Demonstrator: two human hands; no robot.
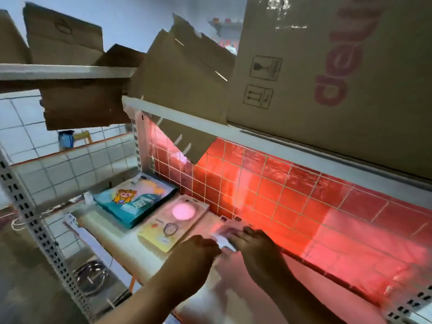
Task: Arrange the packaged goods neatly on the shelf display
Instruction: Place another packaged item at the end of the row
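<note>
My left hand (201,247) pinches the near edge of a blurred white packet (225,232) on the shelf (149,258), my right hand (253,244) rests on it with fingers stretched flat, a yellow pack (173,224) lies just left of my hands, and a teal pack (133,199) lies beyond that.

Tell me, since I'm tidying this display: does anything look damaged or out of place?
Yes. A torn cardboard flap hangs from the upper shelf, down over the red grid panel; its jagged edge looks damaged. Another ragged piece hangs under the left shelf.
</note>
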